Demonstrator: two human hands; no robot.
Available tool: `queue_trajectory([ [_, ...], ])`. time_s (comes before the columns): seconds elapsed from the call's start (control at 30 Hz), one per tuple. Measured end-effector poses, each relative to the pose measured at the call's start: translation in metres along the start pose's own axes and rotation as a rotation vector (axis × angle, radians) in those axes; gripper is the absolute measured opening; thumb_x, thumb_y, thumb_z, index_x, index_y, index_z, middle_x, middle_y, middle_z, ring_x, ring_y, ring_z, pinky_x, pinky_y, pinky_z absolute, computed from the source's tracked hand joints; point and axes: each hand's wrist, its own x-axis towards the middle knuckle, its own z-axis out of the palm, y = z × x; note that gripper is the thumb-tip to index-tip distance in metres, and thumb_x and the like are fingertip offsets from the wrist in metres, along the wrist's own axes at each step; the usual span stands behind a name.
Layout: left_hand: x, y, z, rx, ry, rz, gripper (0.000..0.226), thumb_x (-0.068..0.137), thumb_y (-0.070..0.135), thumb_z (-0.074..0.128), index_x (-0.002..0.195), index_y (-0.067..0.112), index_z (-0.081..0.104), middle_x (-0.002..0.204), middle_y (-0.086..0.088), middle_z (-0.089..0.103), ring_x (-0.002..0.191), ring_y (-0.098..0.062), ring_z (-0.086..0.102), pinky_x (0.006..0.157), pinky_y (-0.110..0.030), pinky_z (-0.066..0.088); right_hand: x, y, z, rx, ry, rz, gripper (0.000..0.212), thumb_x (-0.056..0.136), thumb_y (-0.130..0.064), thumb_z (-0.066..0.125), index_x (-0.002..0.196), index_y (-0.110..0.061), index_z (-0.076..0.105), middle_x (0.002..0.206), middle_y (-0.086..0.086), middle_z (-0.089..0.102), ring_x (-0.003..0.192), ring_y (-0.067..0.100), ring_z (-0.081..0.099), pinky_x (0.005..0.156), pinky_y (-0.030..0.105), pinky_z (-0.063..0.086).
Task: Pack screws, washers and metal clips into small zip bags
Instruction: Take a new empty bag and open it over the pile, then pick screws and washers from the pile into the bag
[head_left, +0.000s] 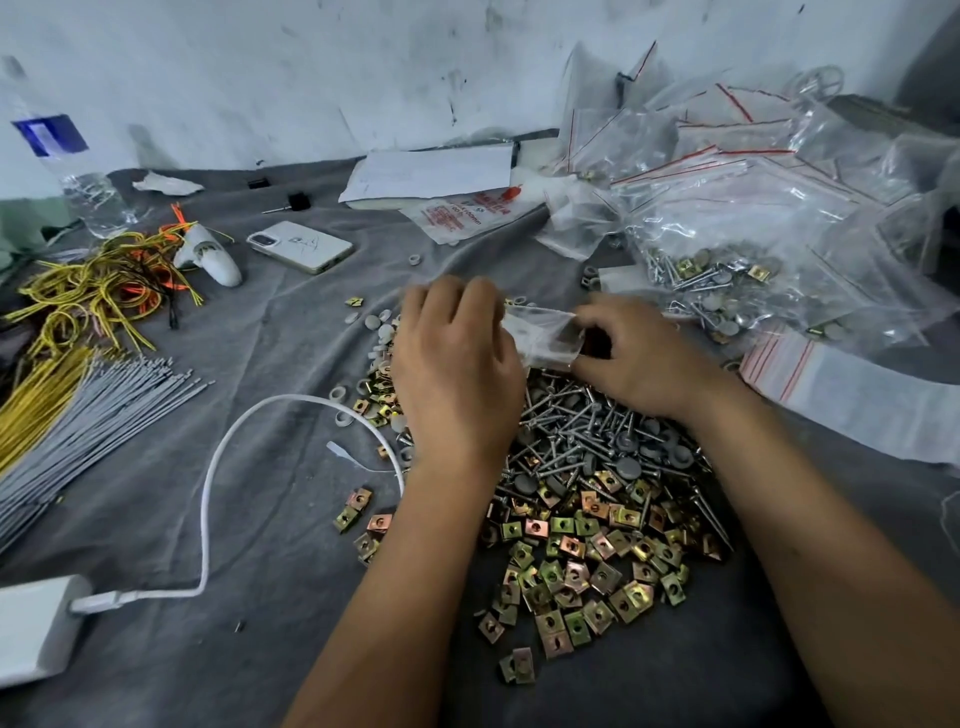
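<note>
Far left: bundle of grey cable ties (98, 410) and yellow wires (88, 291) on grey cloth (270, 519). White cable (208, 499) curves toward centre. Left hand (457, 364) curled, pinching left edge of small zip bag (543, 335). Right hand (639, 358) curled, gripping bag's right edge. Bag held above heap: screws (582, 421) under hands, metal clips (576, 566) nearer viewer, washers (379, 327) left of the left hand. Right: filled zip bags (737, 270) piled.

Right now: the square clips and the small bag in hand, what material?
Square clips: likely plated steel, judging by the iridescent yellow-gold sheen. Small bag: thin clear plastic film, see-through and crinkled, held by left hand and right hand.
</note>
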Motion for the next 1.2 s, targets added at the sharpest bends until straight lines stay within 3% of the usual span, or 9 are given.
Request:
queue_trajectory([
  [0.13, 0.019, -0.027, -0.024, -0.05, 0.415, -0.214, 0.007, 0.078, -0.003, 0.06, 0.08, 0.001, 0.064, 0.085, -0.018, 0.062, 0.071, -0.031, 0.057, 0.064, -0.032, 0.037, 0.002, 0.0, 0.003, -0.008, 0.049, -0.011, 0.011, 0.092, -0.022, 0.074, 0.099, -0.013, 0.076, 0.101, -0.002, 0.07, 0.089, 0.009, 0.064, 0.082, 0.026, 0.052],
  [0.23, 0.023, -0.039, -0.033, 0.029, 0.638, -0.112, 0.008, 0.074, -0.008, 0.063, 0.079, -0.001, 0.065, 0.086, -0.024, 0.057, 0.077, -0.034, 0.054, 0.07, -0.04, 0.04, 0.003, 0.001, 0.005, -0.042, 0.095, -0.044, 0.007, 0.095, -0.02, 0.071, 0.095, -0.013, 0.072, 0.093, -0.008, 0.064, 0.084, -0.002, 0.057, 0.074, 0.009, 0.039],
  [0.33, 0.01, -0.021, -0.014, 0.021, 0.298, -0.024, 0.008, 0.077, -0.006, 0.064, 0.081, 0.0, 0.069, 0.089, -0.02, 0.061, 0.085, -0.033, 0.054, 0.07, -0.039, 0.042, 0.003, 0.0, 0.005, 0.002, 0.081, -0.057, 0.015, 0.094, -0.028, 0.071, 0.099, -0.014, 0.072, 0.093, -0.013, 0.063, 0.084, -0.005, 0.057, 0.074, 0.01, 0.039],
  [0.47, -0.007, -0.003, 0.007, 0.08, -0.206, -0.139, 0.012, 0.084, 0.002, 0.064, 0.093, 0.008, 0.068, 0.098, -0.007, 0.064, 0.08, -0.027, 0.059, 0.063, -0.045, 0.052, 0.001, -0.005, 0.005, 0.003, -0.125, -0.054, 0.041, 0.084, -0.052, 0.072, 0.107, -0.019, 0.075, 0.104, -0.01, 0.066, 0.099, 0.005, 0.061, 0.088, 0.028, 0.049],
  [0.6, -0.003, -0.011, 0.005, 0.094, -0.143, -0.224, 0.006, 0.087, 0.017, 0.068, 0.084, 0.012, 0.065, 0.086, -0.004, 0.065, 0.073, -0.029, 0.06, 0.061, -0.041, 0.05, 0.003, -0.003, 0.005, -0.003, -0.051, -0.045, 0.018, 0.087, -0.036, 0.077, 0.096, -0.02, 0.073, 0.096, -0.011, 0.066, 0.093, 0.005, 0.06, 0.083, 0.031, 0.048],
  [0.83, -0.001, -0.015, 0.004, 0.002, -0.126, -0.35, 0.019, 0.091, 0.023, 0.069, 0.076, 0.012, 0.07, 0.073, -0.004, 0.069, 0.068, -0.028, 0.063, 0.063, -0.038, 0.053, 0.0, -0.007, 0.002, 0.103, 0.123, -0.038, 0.012, 0.094, -0.024, 0.072, 0.093, -0.012, 0.07, 0.084, -0.009, 0.065, 0.075, 0.003, 0.06, 0.064, 0.009, 0.039],
  [1.03, -0.004, -0.009, 0.004, -0.097, -0.13, -0.259, 0.008, 0.089, 0.014, 0.072, 0.082, 0.012, 0.07, 0.083, -0.001, 0.067, 0.074, -0.022, 0.061, 0.066, -0.042, 0.052, -0.003, -0.011, -0.001, 0.185, 0.186, -0.025, 0.009, 0.098, -0.018, 0.066, 0.097, -0.009, 0.067, 0.087, -0.003, 0.068, 0.079, 0.003, 0.062, 0.069, 0.019, 0.049],
  [1.1, -0.002, -0.008, 0.002, -0.115, -0.061, -0.253, 0.006, 0.087, 0.01, 0.072, 0.082, 0.01, 0.07, 0.082, -0.002, 0.067, 0.071, -0.022, 0.061, 0.064, -0.041, 0.051, -0.003, -0.011, 0.0, 0.174, 0.207, -0.017, 0.008, 0.096, -0.016, 0.07, 0.093, -0.009, 0.067, 0.087, 0.0, 0.07, 0.082, 0.01, 0.066, 0.071, 0.025, 0.052],
  [1.2, 0.001, -0.009, -0.005, -0.104, 0.169, -0.228, 0.005, 0.084, 0.003, 0.071, 0.08, 0.005, 0.07, 0.081, -0.006, 0.066, 0.066, -0.023, 0.06, 0.059, -0.035, 0.046, -0.004, -0.009, -0.001, 0.112, 0.172, -0.028, 0.014, 0.09, -0.024, 0.078, 0.086, -0.016, 0.067, 0.079, -0.01, 0.065, 0.072, -0.001, 0.062, 0.061, 0.011, 0.046],
])
